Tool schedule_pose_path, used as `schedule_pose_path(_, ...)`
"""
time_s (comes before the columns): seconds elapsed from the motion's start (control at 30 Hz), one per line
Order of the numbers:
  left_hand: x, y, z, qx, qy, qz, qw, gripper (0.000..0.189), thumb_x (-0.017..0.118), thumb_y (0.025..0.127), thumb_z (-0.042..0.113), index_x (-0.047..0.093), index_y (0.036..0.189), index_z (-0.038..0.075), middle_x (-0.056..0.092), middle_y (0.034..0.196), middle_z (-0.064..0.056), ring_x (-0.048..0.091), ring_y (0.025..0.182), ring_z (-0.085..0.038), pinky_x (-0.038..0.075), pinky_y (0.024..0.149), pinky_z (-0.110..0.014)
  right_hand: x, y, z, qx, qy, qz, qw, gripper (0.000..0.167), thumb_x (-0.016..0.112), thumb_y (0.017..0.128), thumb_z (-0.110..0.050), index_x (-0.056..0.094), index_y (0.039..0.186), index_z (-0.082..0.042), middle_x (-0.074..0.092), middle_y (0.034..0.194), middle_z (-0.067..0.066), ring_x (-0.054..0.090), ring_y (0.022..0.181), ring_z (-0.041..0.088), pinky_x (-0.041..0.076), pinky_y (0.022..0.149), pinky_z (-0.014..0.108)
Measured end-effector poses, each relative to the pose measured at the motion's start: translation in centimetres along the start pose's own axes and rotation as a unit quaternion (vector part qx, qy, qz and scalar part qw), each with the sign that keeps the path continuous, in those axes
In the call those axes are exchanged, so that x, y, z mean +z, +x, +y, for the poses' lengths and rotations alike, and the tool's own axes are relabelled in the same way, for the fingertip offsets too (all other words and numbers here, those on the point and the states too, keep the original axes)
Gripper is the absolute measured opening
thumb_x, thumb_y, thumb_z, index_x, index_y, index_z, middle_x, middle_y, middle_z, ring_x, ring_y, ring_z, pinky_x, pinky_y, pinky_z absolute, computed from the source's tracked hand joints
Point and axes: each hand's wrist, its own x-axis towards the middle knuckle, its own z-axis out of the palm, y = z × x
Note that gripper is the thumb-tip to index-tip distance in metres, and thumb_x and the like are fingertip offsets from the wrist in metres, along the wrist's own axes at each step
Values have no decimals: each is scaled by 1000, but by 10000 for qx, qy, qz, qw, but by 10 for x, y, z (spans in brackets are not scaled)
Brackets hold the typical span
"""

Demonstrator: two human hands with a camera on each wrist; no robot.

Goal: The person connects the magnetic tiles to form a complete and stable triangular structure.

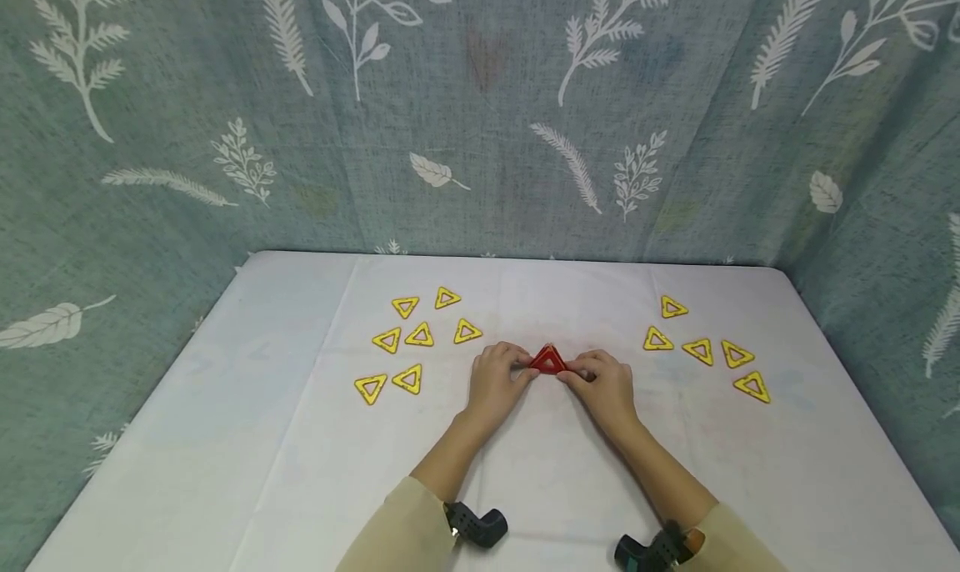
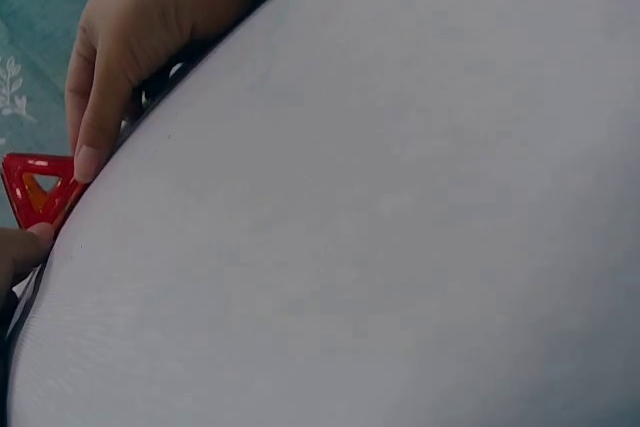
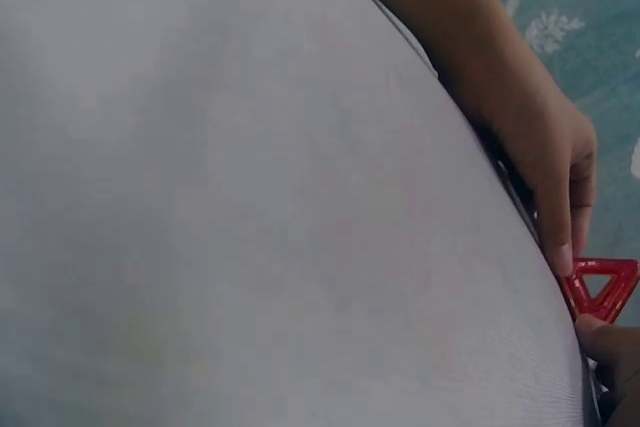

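A red triangular frame tile (image 1: pixel 549 360) with an open centre stands on edge on the white table, point up, with another edge showing behind its peak. From its left corner, the left hand (image 1: pixel 497 380) pinches it between thumb and fingers. My right hand (image 1: pixel 604 386) pinches the opposite corner the same way. In the left wrist view, the right hand (image 2: pixel 140 32) is at the red tile (image 2: pixel 38 187), and orange shows through its opening. The right wrist view has the left hand (image 3: pixel 530 137) at the tile (image 3: pixel 603 292). What stands behind the front face is mostly hidden.
Several flat yellow triangular frame tiles (image 1: pixel 419 334) lie loosely spread left of the hands. Another scattered group of yellow tiles (image 1: pixel 698 351) lies to the right. A green leaf-patterned curtain (image 1: pixel 480 138) surrounds the table's back and sides. Dark cameras (image 1: pixel 487 528) are strapped to both wrists.
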Motion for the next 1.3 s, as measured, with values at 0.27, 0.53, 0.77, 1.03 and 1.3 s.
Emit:
schedule_pose_path(0.27,1,20,1,-239,70,-38,9997,14,72,83,24,71,92,14,65,96,0,56,95,-20,37,80,-36,2,21,3,291,19,-52,9996,23,82,72,-20,76,85,-3,67,88,9,57,70,22,30,69,34)
schedule_pose_path(0.53,10,43,1,-412,369,67,9984,17,70,85,26,72,96,13,65,99,-1,57,98,-22,38,82,-36,9,46,8,772,-366,-258,9960,26,77,79,-26,76,95,-6,66,97,10,56,78,24,31,72,36)
schedule_pose_path(0.77,15,60,-1,-749,412,198,9961,16,68,87,25,73,97,13,65,100,-1,56,100,-22,38,82,-36,17,65,13,861,-490,-248,9948,27,74,82,-28,75,99,-8,63,94,9,55,80,24,31,75,39)
schedule_pose_path(1.03,11,80,-2,-872,640,-344,9935,21,64,90,26,72,105,14,63,108,-3,54,107,-23,39,88,-38,21,80,17,750,-677,-291,9945,29,72,83,-30,74,101,-8,61,90,10,53,78,25,33,73,39)
schedule_pose_path(1.3,17,95,1,-1411,649,-554,9863,22,65,90,29,74,104,15,63,104,-3,56,102,-22,43,87,-38,22,91,24,659,-935,-544,9919,31,71,84,-32,74,103,-8,61,92,8,54,80,25,39,72,37)
